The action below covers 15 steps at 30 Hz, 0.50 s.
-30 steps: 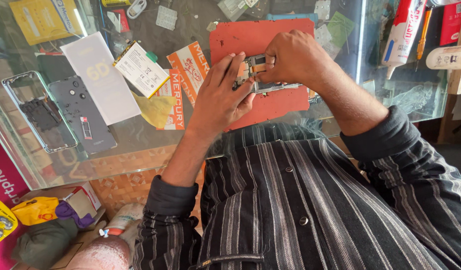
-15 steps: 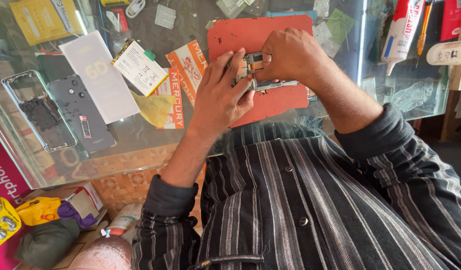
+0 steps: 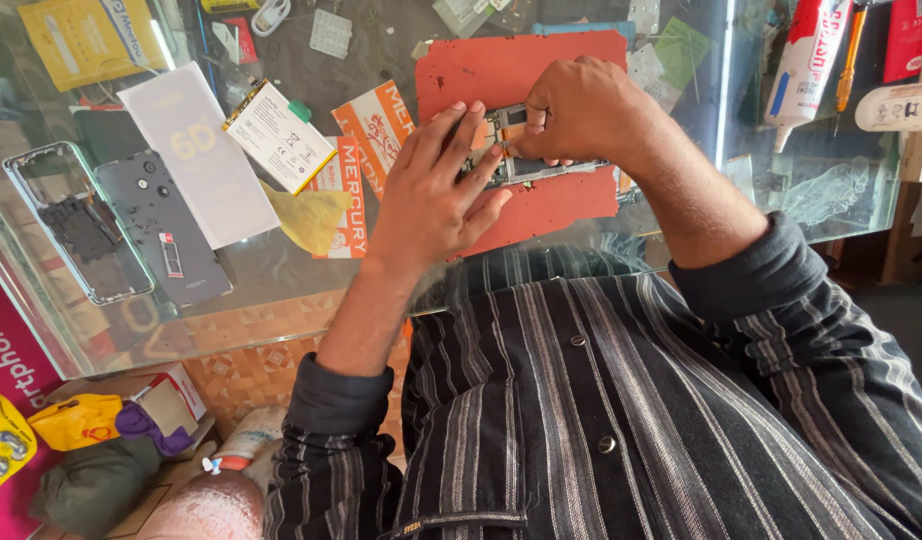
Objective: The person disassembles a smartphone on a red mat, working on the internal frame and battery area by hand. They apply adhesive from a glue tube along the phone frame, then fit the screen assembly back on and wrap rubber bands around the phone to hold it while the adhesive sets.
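Observation:
An opened phone (image 3: 541,168) with its circuit board bare lies on a red mat (image 3: 501,70) on the glass counter. My left hand (image 3: 431,195) rests on the phone's near end, fingers spread and pressing it down. My right hand (image 3: 581,110) is over the far end of the phone, with thumb and fingertips pinched on a small part there. That part is too small and too covered to name. Both striped sleeves reach up from the bottom of the view.
Left of the mat lie a phone battery (image 3: 278,135), a white box (image 3: 196,150), a dark back cover (image 3: 166,225), a phone frame (image 3: 71,220), a yellow cloth (image 3: 311,215) and an orange card (image 3: 356,165). A glue tube (image 3: 811,60) stands at the right.
Both hands stay on the phone in nearly the same place. My left fingers have shifted slightly on its near end.

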Motion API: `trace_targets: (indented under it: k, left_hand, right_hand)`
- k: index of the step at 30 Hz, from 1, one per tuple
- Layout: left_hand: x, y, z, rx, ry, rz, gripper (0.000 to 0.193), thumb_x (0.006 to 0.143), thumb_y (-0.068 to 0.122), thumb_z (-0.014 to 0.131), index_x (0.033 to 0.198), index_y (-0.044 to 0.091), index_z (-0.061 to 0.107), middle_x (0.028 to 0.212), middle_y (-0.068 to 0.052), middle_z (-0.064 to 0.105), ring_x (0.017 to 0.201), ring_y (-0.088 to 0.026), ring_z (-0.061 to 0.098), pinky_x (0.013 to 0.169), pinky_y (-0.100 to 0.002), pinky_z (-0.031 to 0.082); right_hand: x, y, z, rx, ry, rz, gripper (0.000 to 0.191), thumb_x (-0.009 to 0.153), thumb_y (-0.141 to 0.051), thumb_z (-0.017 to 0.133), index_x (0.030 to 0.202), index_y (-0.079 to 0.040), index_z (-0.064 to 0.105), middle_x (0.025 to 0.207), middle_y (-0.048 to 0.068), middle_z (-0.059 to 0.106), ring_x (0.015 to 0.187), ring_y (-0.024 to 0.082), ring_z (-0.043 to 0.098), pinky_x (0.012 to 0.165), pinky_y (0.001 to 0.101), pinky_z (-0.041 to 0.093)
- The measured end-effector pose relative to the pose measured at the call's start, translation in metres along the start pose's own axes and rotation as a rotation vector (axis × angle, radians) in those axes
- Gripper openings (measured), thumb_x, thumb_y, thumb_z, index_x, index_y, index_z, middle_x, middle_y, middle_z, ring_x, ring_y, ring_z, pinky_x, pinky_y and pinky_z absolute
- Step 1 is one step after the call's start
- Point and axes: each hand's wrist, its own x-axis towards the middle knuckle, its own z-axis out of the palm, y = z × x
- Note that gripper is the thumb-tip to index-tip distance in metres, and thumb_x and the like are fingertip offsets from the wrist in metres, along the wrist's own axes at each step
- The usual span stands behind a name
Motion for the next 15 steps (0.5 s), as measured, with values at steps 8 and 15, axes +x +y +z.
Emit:
trace_targets:
  k: [8, 15]
  left_hand:
    - [0.007, 0.015, 0.008, 0.179, -0.096, -0.015, 0.051, 0.096, 0.045, 0.074, 0.112, -0.003, 0.075, 0.149, -0.023, 0.052, 0.137, -0.042, 0.048, 0.112, -0.054, 0.045]
    - [0.001, -0.001, 0.002, -0.014, 0.008, 0.005, 0.040, 0.103, 0.040, 0.071, 0.121, 0.006, 0.078, 0.151, -0.022, 0.051, 0.141, -0.038, 0.050, 0.116, -0.051, 0.044]
  right_hand:
    - [-0.010, 0.004, 0.009, -0.085, 0.191, -0.127, 0.030, 0.075, -0.038, 0.088, 0.070, -0.012, 0.074, 0.062, 0.010, 0.067, 0.061, 0.030, 0.067, 0.059, 0.0423, 0.051]
    - [-0.014, 0.006, 0.012, 0.006, 0.254, -0.183, 0.025, 0.076, -0.031, 0.089, 0.069, -0.012, 0.075, 0.065, 0.007, 0.069, 0.064, 0.026, 0.069, 0.060, 0.0394, 0.052]
